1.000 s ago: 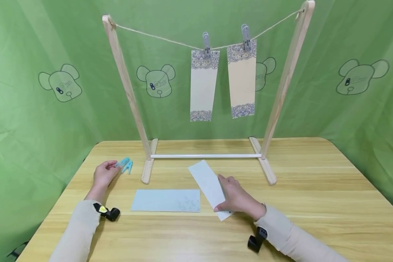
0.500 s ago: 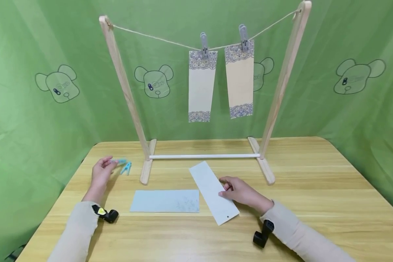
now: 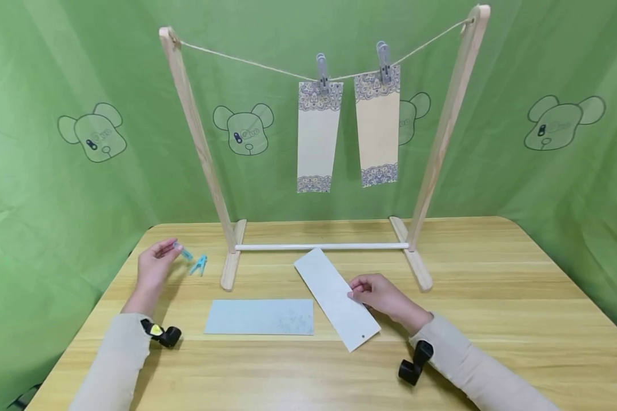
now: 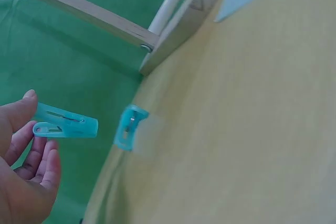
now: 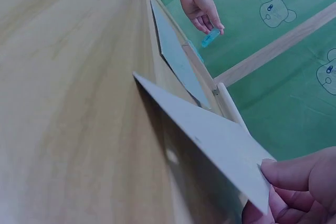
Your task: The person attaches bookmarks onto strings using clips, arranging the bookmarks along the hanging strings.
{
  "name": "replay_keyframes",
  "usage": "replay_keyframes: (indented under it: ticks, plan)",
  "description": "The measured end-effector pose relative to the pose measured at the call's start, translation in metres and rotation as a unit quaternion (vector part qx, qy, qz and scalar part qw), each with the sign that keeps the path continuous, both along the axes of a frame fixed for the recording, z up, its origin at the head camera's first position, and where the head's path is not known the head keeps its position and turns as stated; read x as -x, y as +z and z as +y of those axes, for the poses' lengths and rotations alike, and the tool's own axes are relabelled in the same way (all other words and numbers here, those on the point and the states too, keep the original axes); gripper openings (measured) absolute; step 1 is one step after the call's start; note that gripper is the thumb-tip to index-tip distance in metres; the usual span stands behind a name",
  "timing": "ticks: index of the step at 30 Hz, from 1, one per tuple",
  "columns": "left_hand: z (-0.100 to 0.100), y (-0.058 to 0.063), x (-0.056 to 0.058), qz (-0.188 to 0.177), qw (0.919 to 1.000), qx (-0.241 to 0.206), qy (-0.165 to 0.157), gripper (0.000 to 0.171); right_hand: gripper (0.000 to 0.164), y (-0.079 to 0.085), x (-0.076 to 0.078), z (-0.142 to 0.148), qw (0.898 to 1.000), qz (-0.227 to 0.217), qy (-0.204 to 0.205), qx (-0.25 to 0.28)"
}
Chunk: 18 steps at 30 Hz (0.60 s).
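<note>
Between the thumb and fingertips of my left hand [image 3: 153, 267] a blue clothespin [image 4: 68, 121] is pinched by its handle end. A second blue clothespin [image 3: 199, 265] stands on the table just right of that hand. My right hand [image 3: 385, 297] pinches the right long edge of a white card [image 3: 334, 299], which has a small dark spot near its near end. In the right wrist view this card is tilted, its gripped edge raised and a shadow under it. To its left lies a pale blue card [image 3: 257, 317] with a faint plant print.
Behind the cards stands a wooden frame [image 3: 200, 137] with a white crossbar [image 3: 319, 246] and a string [image 3: 241, 59]. Two patterned cards hang there, a white one [image 3: 316, 140] and a cream one [image 3: 377, 128], under grey clothespins [image 3: 322, 74]. A green curtain surrounds the table [image 3: 493, 319].
My left hand has lifted one blue clothespin away from the other and turned it. My right hand has moved from around the white card's near end to its right edge, turning the card slightly.
</note>
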<state>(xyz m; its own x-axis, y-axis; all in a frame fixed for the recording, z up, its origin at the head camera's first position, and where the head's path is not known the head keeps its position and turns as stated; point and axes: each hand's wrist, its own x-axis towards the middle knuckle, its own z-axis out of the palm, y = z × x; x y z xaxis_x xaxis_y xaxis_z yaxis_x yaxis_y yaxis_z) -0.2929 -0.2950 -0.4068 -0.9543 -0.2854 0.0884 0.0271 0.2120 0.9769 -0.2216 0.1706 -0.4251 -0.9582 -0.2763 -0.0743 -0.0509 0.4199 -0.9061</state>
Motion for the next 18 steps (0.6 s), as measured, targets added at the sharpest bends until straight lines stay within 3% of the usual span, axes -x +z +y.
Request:
replay_keyframes:
  ticks: [7, 11, 18]
  plan:
    - [0.004, 0.018, 0.000, 0.033, 0.9985, -0.039, -0.019, 0.038, 0.018, 0.011, 0.001, -0.002, 1.000, 0.008, -0.002, 0.012]
    - [0.009, 0.029, -0.002, 0.040, 0.9983, -0.017, -0.040, 0.032, 0.018, 0.015, 0.003, -0.005, 1.000, 0.018, -0.003, 0.017]
    - [0.024, 0.055, -0.005, 0.062, 0.9943, 0.003, -0.086, 0.044, 0.015, 0.018, 0.008, -0.011, 0.999, 0.035, -0.013, 0.021]
